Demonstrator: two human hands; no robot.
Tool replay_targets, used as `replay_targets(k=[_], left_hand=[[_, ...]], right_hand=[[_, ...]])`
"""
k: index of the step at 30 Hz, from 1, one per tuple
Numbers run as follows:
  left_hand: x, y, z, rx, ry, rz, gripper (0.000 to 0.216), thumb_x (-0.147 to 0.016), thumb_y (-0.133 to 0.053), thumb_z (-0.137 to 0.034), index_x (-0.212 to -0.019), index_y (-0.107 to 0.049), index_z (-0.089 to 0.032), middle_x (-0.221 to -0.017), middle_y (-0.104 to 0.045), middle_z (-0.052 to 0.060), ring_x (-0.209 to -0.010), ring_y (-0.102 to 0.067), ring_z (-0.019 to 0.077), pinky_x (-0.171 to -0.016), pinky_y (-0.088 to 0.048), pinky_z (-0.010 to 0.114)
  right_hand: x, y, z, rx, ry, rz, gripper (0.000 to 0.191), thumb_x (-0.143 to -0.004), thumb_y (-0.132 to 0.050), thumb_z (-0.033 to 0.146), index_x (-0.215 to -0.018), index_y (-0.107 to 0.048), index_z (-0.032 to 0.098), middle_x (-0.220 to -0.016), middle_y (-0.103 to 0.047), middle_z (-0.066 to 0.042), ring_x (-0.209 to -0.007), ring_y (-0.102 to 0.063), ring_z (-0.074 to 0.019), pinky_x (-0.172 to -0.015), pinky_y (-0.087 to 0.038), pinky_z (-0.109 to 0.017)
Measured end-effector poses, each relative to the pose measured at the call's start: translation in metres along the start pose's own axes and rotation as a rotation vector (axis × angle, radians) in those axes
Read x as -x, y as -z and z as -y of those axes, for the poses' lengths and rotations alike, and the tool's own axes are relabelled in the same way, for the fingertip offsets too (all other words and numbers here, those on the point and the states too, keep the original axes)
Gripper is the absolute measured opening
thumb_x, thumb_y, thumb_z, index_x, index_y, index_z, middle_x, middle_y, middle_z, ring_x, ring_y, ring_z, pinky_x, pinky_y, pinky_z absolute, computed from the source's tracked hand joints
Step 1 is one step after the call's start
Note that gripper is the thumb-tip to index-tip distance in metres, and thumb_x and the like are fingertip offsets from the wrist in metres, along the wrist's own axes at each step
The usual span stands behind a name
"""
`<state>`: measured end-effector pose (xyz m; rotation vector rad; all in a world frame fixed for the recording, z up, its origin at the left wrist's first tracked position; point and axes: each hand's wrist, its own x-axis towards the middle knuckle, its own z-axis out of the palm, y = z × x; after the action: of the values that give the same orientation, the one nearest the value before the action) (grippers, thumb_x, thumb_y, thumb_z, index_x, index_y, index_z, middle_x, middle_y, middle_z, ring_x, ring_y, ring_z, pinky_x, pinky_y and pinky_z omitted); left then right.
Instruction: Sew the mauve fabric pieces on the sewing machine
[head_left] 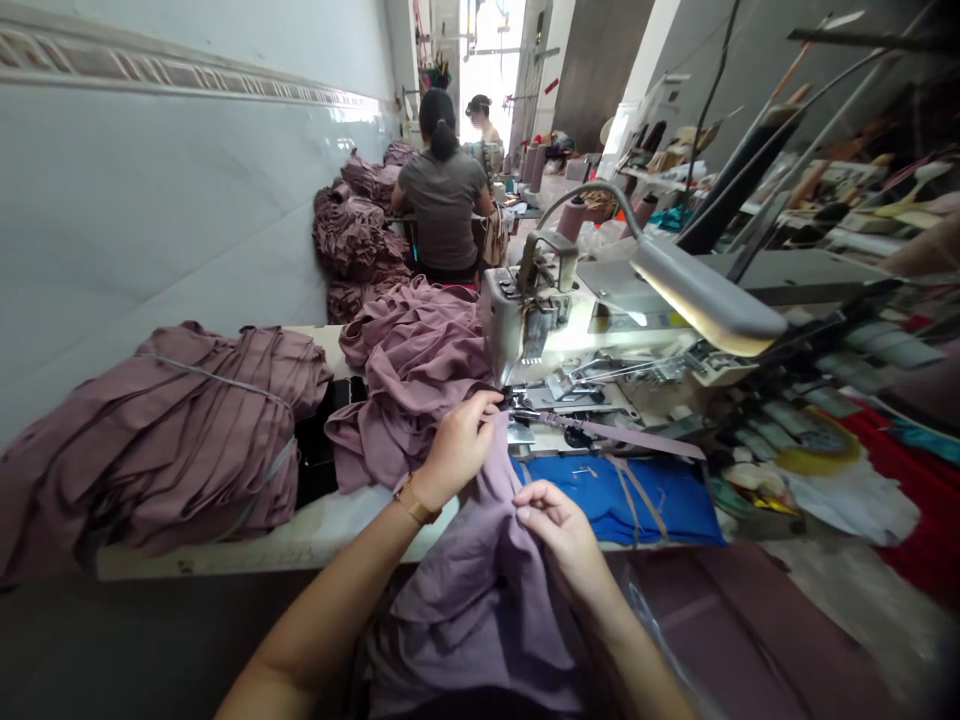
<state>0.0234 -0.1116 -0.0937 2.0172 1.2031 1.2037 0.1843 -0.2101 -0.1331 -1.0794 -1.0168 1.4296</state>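
Observation:
A length of mauve fabric (480, 590) runs from my lap up to the needle area of a sewing machine (517, 310). My left hand (465, 445), with a watch on its wrist, is closed on the fabric's upper part just in front of the needles. Lower down, my right hand (555, 515) pinches the fabric's right edge between thumb and fingers. A narrow mauve strip (637, 436) leads into the machine's metal guide from the right. Behind my left hand lies a loose heap of mauve fabric (412, 370).
A tied bundle of mauve pieces (172, 430) lies on the table's left. A lit lamp (712, 290) hangs over the machine. Blue cloth (615, 498) lies at the table's right front. Ahead, a person (442, 200) sits facing away, beside piled fabric (356, 230); another person is farther back.

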Motion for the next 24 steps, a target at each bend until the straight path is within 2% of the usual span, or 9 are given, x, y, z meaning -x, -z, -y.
replay_targets(k=[3, 5, 8, 10, 13, 16, 24], left_hand=[[0.003, 0.003, 0.008, -0.364, -0.116, -0.107, 0.023, -0.093, -0.043, -0.013, -0.110, -0.059, -0.015, -0.108, -0.063, 0.011, -0.106, -0.055, 0.0246, -0.093, -0.045, 0.042], [0.008, 0.004, 0.010, -0.506, -0.233, -0.112, 0.023, -0.095, -0.041, -0.013, -0.110, -0.059, -0.012, -0.109, -0.061, 0.014, -0.107, -0.053, 0.0260, -0.094, -0.044, 0.044], [0.016, 0.008, 0.009, -0.563, -0.480, 0.119, 0.027, -0.097, -0.034, -0.011, -0.101, -0.061, -0.011, -0.096, -0.063, 0.013, -0.096, -0.056, 0.0232, -0.089, -0.047, 0.041], [0.018, 0.012, 0.007, -0.545, -0.554, 0.254, 0.030, -0.097, -0.032, -0.012, -0.100, -0.062, -0.011, -0.092, -0.064, 0.012, -0.094, -0.057, 0.0219, -0.087, -0.049, 0.039], [0.019, 0.018, 0.004, -0.517, -0.536, 0.298, 0.030, -0.096, -0.035, -0.010, -0.112, -0.060, -0.011, -0.109, -0.065, 0.014, -0.106, -0.057, 0.0235, -0.094, -0.048, 0.043], [0.016, 0.022, 0.003, -0.477, -0.513, 0.309, 0.037, -0.091, -0.039, -0.005, -0.124, -0.055, -0.010, -0.125, -0.062, 0.014, -0.115, -0.053, 0.0236, -0.100, -0.046, 0.044], [0.005, 0.027, 0.007, -0.445, -0.448, 0.290, 0.039, -0.087, -0.041, -0.001, -0.119, -0.061, -0.011, -0.121, -0.065, 0.012, -0.108, -0.055, 0.0238, -0.096, -0.050, 0.045]], right_hand=[[-0.004, 0.002, -0.008, 0.034, 0.013, -0.026, 0.016, -0.073, -0.076, 0.032, -0.078, -0.069, 0.019, -0.077, -0.064, -0.002, -0.074, -0.056, -0.0183, -0.069, -0.044, -0.026], [-0.004, 0.004, -0.012, 0.035, 0.006, -0.030, 0.015, -0.075, -0.075, 0.032, -0.079, -0.068, 0.019, -0.077, -0.064, -0.002, -0.073, -0.056, -0.0184, -0.068, -0.044, -0.027], [0.000, 0.009, -0.015, 0.044, 0.006, -0.029, 0.014, -0.076, -0.074, 0.031, -0.081, -0.069, 0.019, -0.079, -0.065, -0.002, -0.076, -0.057, -0.0190, -0.070, -0.044, -0.027], [0.005, 0.012, -0.014, 0.081, -0.005, 0.001, 0.015, -0.078, -0.073, 0.032, -0.084, -0.070, 0.019, -0.081, -0.065, -0.003, -0.076, -0.057, -0.0191, -0.071, -0.044, -0.028], [0.016, 0.019, -0.011, 0.135, -0.060, 0.073, 0.019, -0.081, -0.071, 0.036, -0.090, -0.071, 0.020, -0.082, -0.065, -0.002, -0.072, -0.056, -0.0178, -0.066, -0.043, -0.027], [0.023, 0.023, -0.007, 0.128, -0.081, 0.079, 0.020, -0.081, -0.071, 0.037, -0.091, -0.071, 0.020, -0.083, -0.065, -0.002, -0.072, -0.056, -0.0175, -0.065, -0.043, -0.027], [0.015, 0.025, -0.003, 0.090, -0.052, -0.014, 0.022, -0.078, -0.074, 0.040, -0.085, -0.071, 0.019, -0.082, -0.066, -0.003, -0.072, -0.056, -0.0182, -0.065, -0.044, -0.027]])
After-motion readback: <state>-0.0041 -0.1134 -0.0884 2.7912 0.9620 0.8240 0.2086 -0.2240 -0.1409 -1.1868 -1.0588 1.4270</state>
